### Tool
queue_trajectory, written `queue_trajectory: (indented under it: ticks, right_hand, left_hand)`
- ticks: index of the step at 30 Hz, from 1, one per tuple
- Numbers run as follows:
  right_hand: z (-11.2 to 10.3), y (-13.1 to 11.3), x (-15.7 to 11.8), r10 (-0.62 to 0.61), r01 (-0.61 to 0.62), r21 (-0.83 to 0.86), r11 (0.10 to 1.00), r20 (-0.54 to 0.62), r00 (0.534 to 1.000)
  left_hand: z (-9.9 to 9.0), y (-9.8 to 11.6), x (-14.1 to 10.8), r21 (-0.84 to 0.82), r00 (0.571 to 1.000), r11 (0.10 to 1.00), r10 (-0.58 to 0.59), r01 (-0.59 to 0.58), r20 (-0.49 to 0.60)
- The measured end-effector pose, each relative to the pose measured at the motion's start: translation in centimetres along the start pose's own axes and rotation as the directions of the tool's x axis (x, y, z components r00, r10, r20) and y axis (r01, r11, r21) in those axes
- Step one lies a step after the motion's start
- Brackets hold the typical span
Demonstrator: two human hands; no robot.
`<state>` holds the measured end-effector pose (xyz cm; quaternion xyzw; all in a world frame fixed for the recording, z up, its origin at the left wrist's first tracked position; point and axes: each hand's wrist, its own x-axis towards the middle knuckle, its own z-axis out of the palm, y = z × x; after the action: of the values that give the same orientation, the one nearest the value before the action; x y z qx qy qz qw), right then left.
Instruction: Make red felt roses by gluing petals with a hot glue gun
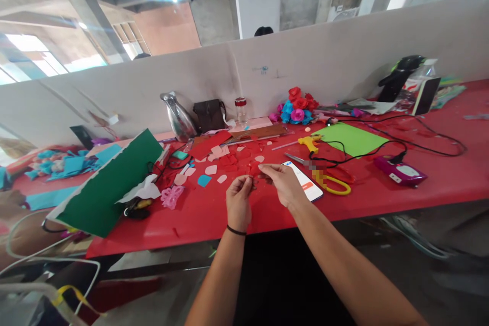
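My left hand, with a dark band at the wrist, is closed in a pinch over the red table. Facing it, my right hand is also closed, thumb and fingertips together. Between the fingertips is a small red paper piece, hard to make out against the red surface. Pink, red and blue petal-shaped cutouts, such as a blue one, lie scattered just beyond my hands. Under my right wrist lies a lit phone, beside scissors with yellow handles.
A yellow glue gun rests by a light green sheet, its cable trailing right. A purple power block sits at right. Paper flowers, a jar and a metal flask line the partition. A green board leans at left.
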<state>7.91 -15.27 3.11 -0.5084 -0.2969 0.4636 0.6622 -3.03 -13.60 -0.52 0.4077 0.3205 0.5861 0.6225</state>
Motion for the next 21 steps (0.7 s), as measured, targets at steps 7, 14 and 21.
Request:
queue_trajectory:
  ticks: [7,14,21]
  right_hand:
    - [0.24,-0.20,-0.33,0.032,-0.033,0.072,0.997,0.009,0.999]
    - [0.13,-0.01,-0.41,0.014,-0.015,0.052,0.999,0.021,1.000]
    - [0.13,0.07,-0.53,-0.001,0.000,0.036,0.999,0.006,1.000]
  left_hand:
    - [-0.32,0.01,-0.03,-0.097,0.996,0.992,-0.076,0.079,0.040]
    - [-0.42,-0.05,-0.08,-0.145,0.985,0.979,-0.127,0.144,0.118]
    - [-0.52,-0.02,-0.20,-0.111,0.981,0.985,-0.114,0.132,0.158]
